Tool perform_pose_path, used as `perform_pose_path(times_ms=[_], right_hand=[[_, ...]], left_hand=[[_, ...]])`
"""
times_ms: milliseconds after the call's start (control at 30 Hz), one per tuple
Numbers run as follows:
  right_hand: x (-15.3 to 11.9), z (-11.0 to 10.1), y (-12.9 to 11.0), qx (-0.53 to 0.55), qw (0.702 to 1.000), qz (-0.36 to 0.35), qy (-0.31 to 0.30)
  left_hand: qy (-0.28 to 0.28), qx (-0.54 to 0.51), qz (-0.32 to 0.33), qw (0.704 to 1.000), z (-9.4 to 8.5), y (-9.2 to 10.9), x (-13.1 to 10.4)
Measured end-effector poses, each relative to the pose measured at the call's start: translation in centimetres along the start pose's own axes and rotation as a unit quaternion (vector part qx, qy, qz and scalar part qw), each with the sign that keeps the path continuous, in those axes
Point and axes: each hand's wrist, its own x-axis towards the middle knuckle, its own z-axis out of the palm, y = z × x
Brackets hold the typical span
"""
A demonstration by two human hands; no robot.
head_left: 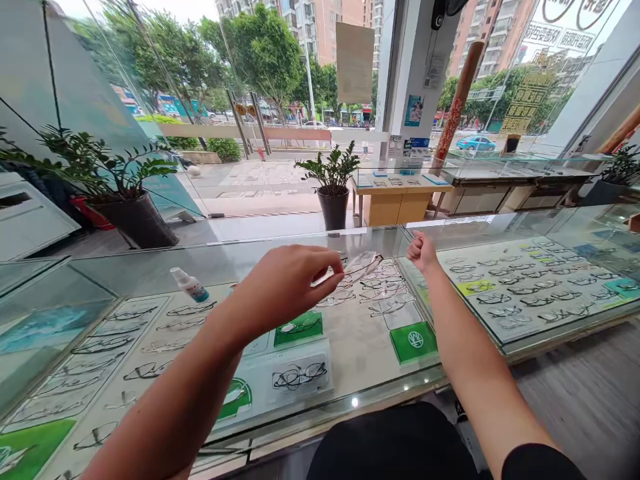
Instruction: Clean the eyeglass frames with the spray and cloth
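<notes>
My left hand [303, 277] reaches over the glass counter, thumb and fingers pinched on a pair of eyeglasses [364, 265]. The glasses have a thin frame with dark parts at the far end, and are held above the counter top. To their right, apart from them, my right hand [421, 252] is raised with its fingers curled closed. Whether anything is inside those fingers is hidden. A small white spray bottle [190, 285] with a blue label is on the counter at the left. Black-framed glasses [300, 377] rest on a clear tray [323, 350] nearer my body.
Rows of glasses lie inside the glass showcase [350, 360], beside green display blocks [414, 341]. Another showcase section [530, 280] continues on the right. Past the counter stand potted plants [334, 200], a wooden display table [400, 200] and the shop window.
</notes>
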Motion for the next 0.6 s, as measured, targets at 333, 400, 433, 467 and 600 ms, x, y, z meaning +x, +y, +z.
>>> perform_pose_path(times_ms=[333,400,433,467,600], right_hand=[[1.4,-2.3,0.9,0.111,0.992,0.067,-0.009],[1.5,-2.1,0.9,0.112,0.991,0.068,-0.009],[1.5,-2.0,1.0,0.114,0.991,0.069,-0.01],[1.5,-1.9,1.0,0.116,0.991,0.068,-0.009],[1.5,-1.7,1.2,0.128,0.99,0.063,-0.004]], left_hand=[[-0.093,0.061,0.094,0.989,14.0,4.5,2.0],[-0.088,0.074,0.095,0.989,16.1,4.6,2.2],[-0.084,0.081,0.093,0.989,16.8,4.5,2.2],[-0.082,0.084,0.089,0.989,17.2,4.4,2.2],[-0.078,0.067,0.073,0.992,18.0,4.1,2.2]])
